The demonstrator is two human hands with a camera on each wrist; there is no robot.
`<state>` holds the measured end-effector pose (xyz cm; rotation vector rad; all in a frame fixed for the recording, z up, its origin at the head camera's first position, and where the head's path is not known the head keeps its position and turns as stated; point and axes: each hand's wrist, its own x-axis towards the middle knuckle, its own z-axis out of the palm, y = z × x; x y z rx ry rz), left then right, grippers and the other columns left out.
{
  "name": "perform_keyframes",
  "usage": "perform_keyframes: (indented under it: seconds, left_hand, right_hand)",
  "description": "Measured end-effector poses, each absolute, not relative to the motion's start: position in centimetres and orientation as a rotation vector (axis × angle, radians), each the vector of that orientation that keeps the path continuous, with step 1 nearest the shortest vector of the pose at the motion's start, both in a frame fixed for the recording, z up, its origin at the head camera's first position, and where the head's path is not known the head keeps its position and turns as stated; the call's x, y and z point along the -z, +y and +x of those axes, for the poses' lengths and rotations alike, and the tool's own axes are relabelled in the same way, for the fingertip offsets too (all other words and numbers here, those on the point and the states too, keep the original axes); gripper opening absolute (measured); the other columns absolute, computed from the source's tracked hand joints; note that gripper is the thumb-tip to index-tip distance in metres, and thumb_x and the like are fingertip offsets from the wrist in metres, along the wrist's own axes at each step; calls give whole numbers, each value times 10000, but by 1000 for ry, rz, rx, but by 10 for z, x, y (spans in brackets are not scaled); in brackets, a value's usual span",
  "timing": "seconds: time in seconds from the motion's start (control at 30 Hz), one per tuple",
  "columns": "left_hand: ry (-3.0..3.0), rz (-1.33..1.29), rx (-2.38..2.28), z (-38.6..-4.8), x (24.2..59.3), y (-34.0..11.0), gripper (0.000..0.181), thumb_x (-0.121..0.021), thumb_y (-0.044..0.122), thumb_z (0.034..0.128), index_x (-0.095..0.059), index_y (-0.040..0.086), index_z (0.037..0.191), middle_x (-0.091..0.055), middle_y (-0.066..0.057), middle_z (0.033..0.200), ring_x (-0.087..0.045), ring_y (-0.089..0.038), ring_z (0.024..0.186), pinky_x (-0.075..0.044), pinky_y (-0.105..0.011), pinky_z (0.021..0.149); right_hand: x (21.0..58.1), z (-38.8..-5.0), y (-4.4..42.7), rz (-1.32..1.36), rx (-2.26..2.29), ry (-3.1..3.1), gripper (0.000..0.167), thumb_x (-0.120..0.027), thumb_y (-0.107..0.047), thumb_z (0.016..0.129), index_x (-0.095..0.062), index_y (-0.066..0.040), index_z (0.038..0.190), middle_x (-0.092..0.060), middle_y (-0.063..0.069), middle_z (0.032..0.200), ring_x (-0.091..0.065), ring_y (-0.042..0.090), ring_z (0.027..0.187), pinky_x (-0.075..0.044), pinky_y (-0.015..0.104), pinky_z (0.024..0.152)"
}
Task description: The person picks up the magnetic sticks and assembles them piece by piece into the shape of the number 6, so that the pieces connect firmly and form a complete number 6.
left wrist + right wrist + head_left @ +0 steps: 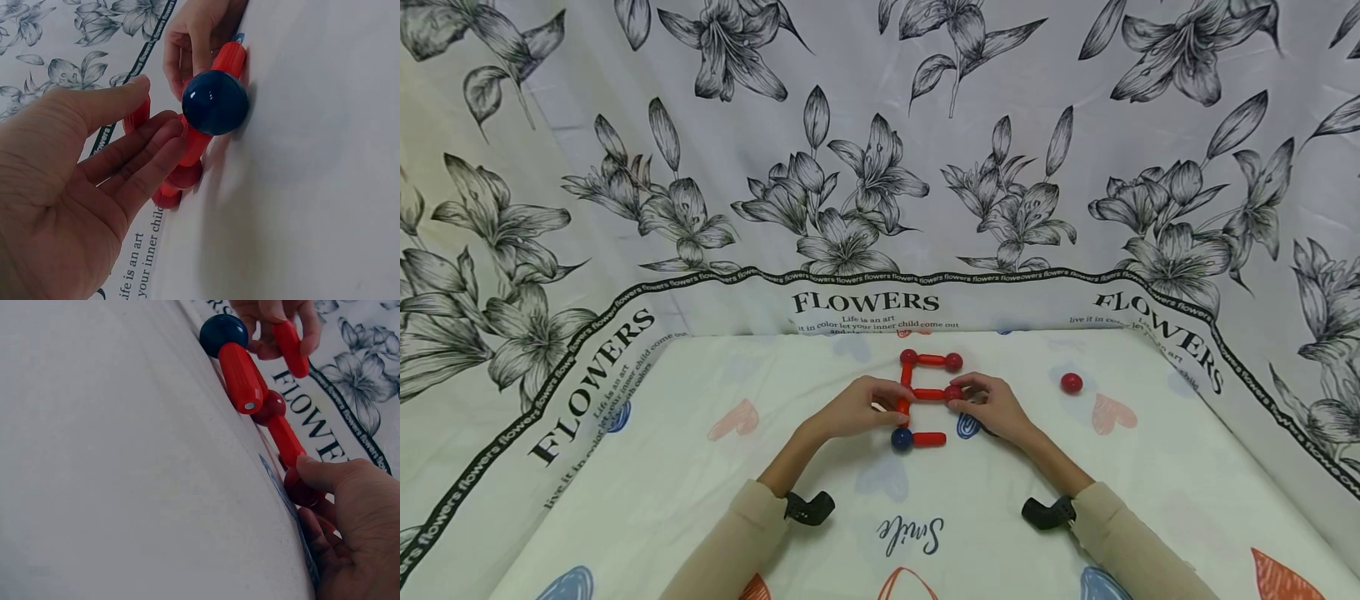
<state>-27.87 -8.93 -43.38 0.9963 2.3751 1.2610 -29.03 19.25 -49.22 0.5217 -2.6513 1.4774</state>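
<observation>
An E-shaped figure of red magnetic rods [932,360] and balls lies flat on the cloth. Its near left corner is a blue ball [902,439], with a rod [240,378] reaching right from it to a free end that shows a metal disc. Above the figure's left side, my left hand [868,406] pinches a separate red magnetic rod [137,115] between thumb and index finger. My right hand [996,406] grips the red ball [301,487] at the right end of the middle rod. Left-hand fingers cover the middle joint in the head view.
A loose red ball [1071,383] lies on the cloth to the right of the figure. The white tablecloth [700,500] carries printed hearts and lettering. Behind it hangs a flower-printed curtain [1030,308]. Each wrist wears a black camera band [809,508].
</observation>
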Motion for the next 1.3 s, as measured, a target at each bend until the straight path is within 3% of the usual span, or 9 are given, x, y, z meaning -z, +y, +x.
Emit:
perform_keyframes:
  seconds: [0.23,0.67,1.03,1.3]
  left_hand:
    - [2370,1067,-1248,-281,433,-72,292,-671,181,880,-661,139,1169,-667,40,987,-625,-93,929,-511,-311,896]
    - [2375,1131,-1156,-282,439,-44,302,-670,202,882,-656,133,1176,-658,72,911,-610,-59,832,-512,-200,818]
    - [2418,1161,-1090,-281,450,-28,289,-698,230,862,-666,177,1144,-656,99,937,-589,-38,808,-506,-166,769]
    - [2477,1169,-1004,-280,455,-20,289,-701,227,859,-663,196,1144,-631,95,910,-563,-59,792,-497,-165,739]
  right_hand:
    - [495,-293,194,550,-1454,-2650,402,-726,-371,819,-645,-182,1165,-686,-59,1018,-604,156,926,-501,232,785]
    - [493,-292,195,556,-1474,-2652,407,-703,-410,829,-646,-193,1169,-687,-50,1034,-608,147,931,-503,224,800]
    - [490,-291,200,613,-1483,-2617,335,-660,-251,891,-642,-122,1200,-695,39,1077,-608,174,968,-483,240,853]
    - [470,-277,192,651,-1532,-2589,313,-622,-123,909,-625,8,1194,-673,172,1103,-637,297,960,-505,216,797]
